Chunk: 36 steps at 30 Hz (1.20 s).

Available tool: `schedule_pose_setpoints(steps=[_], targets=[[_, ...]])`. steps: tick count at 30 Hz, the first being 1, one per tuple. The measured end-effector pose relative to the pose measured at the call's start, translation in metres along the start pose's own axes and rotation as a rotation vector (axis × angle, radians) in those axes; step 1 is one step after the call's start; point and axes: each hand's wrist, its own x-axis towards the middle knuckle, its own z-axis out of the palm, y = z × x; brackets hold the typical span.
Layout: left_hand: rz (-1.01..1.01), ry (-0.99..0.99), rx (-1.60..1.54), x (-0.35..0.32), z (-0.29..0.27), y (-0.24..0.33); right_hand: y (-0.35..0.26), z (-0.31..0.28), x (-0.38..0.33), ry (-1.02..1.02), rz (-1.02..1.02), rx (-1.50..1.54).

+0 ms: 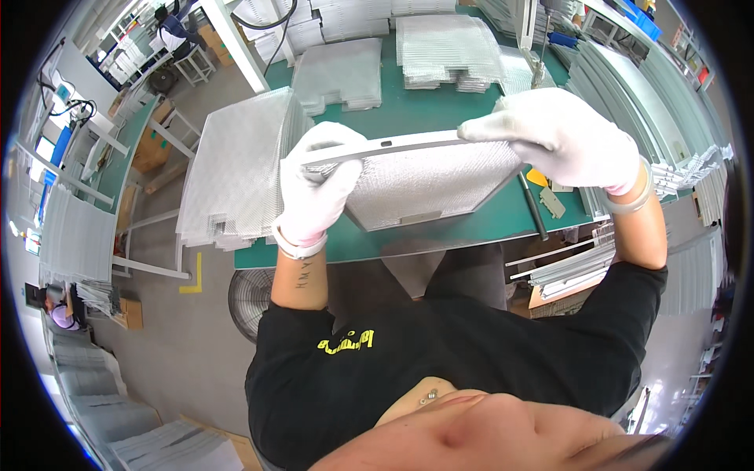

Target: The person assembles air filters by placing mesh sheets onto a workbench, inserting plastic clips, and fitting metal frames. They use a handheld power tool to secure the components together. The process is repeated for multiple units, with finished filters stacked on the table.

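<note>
In front of me, a rectangular metal mesh filter panel with a silvery mesh face and a light metal rim is tilted up over the green worktable. My left hand, in a white glove, is closed around the panel's upper left corner. Gloved likewise, my right hand grips the upper right end of the rim between thumb and fingers. A small dark slot shows in the top rim. To the right of the panel lie a black-handled tool, a small metal plate and a yellow piece.
Notched mesh sheets are piled at the table's left, with further piles at the back and back right. Long metal strips fill the right side. A floor fan stands below the left edge. Another person works far left.
</note>
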Motion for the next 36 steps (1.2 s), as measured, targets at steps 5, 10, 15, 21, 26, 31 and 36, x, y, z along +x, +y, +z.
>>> schedule_pose_setpoints(steps=[5, 10, 15, 21, 26, 31, 36], targets=[[0.069, 0.149, 0.005, -0.011, 0.009, -0.010, -0.001, 0.011, 0.020, -0.050, 0.061, 0.249], [0.319, 0.469, 0.008, -0.010, 0.022, -0.025, -0.001, 0.023, 0.031, 0.014, -0.013, 0.189], [0.320, 0.600, 0.252, -0.011, 0.022, -0.035, 0.004, 0.025, 0.038, 0.020, -0.013, 0.165], [0.425, 0.620, 0.465, -0.012, 0.017, -0.055, 0.007, 0.026, 0.041, 0.018, 0.025, 0.177], [0.485, 0.560, 0.647, -0.007, 0.012, -0.048, 0.010, 0.031, 0.043, 0.043, 0.040, 0.157], [0.355, 0.571, 0.443, -0.012, 0.011, -0.051, 0.006, 0.030, 0.046, 0.023, 0.018, 0.140], [0.358, 0.531, -0.060, -0.006, 0.016, -0.048, 0.002, 0.030, 0.044, 0.006, 0.017, 0.106]])
